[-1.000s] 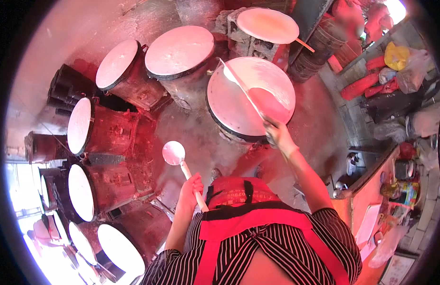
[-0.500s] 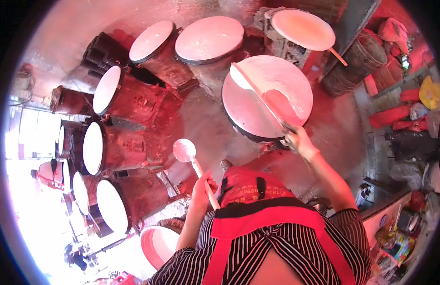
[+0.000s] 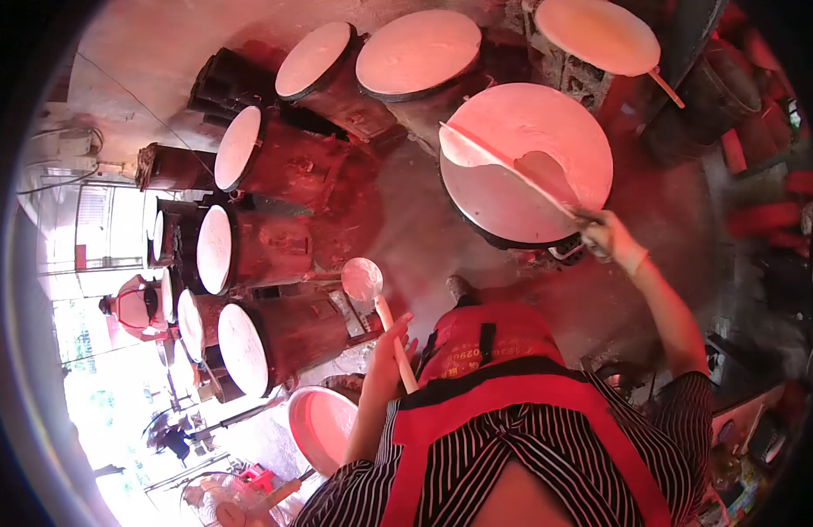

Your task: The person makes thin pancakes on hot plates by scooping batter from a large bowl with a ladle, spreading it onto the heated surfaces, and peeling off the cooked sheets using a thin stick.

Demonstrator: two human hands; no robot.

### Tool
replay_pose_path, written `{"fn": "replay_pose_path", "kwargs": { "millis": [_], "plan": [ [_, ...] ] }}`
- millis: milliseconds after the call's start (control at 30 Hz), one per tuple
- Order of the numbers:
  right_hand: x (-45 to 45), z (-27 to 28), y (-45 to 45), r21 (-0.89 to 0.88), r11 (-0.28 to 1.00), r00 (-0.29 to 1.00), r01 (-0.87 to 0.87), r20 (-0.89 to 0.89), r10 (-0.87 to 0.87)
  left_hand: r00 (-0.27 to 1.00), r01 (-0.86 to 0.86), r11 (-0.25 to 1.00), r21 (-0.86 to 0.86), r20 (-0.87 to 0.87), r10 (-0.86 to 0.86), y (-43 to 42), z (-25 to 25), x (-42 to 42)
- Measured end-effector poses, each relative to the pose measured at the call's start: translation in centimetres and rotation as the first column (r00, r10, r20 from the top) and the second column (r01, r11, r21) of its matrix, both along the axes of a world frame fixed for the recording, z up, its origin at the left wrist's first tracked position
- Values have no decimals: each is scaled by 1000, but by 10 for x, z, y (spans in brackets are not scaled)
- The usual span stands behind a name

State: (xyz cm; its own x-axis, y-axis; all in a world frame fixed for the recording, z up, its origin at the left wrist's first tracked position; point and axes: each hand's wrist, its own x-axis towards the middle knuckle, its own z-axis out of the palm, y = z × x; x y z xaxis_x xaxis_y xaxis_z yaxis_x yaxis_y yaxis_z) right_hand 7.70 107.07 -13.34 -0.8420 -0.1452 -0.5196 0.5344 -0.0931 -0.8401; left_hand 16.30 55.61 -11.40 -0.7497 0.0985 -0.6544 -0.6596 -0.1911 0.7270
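Note:
My right hand (image 3: 607, 239) is closed on the end of a long thin spreader (image 3: 512, 167), which lies slantwise across a large round griddle (image 3: 512, 220). Pale batter (image 3: 547, 114) covers the griddle's far and right parts, and its near left part is bare. A darker patch of batter lies beside the spreader. Lower in view, my left hand (image 3: 390, 351) is wrapped round the pale handle of a ladle (image 3: 362, 279). The ladle's round bowl points up and away from me, over the floor.
Several barrel stoves with round white tops (image 3: 215, 249) curve along the left. A round board (image 3: 597, 37) with a handle lies at the top. A red-rimmed basin (image 3: 323, 430) and a fan (image 3: 217, 501) stand lower left. Another person (image 3: 136, 307) is at the far left.
The view has turned, so the griddle and stoves sit further right. Batter covers more of the griddle's upper side. Both hands keep their hold, and the basin and fan have come into view.

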Motion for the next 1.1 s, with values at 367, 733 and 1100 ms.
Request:
{"fn": "replay_pose_path", "kwargs": {
  "millis": [367, 733, 1100],
  "plan": [
    [59, 9, -37, 79, 997, 1000, 24, -21, -22, 959, -42, 999, -27, 278, 48, 8, 35, -24],
    [154, -25, -197, 52, 803, 801, 594, -129, -585, 836, 485, 875, 15, 287, -468, -74, -9, -128],
    [-65, -87, -421, 345, 307, 462, 887, -690, -557, 939, 281, 957, 66, 188, -288, -272, -45, -131]
  ]
}}
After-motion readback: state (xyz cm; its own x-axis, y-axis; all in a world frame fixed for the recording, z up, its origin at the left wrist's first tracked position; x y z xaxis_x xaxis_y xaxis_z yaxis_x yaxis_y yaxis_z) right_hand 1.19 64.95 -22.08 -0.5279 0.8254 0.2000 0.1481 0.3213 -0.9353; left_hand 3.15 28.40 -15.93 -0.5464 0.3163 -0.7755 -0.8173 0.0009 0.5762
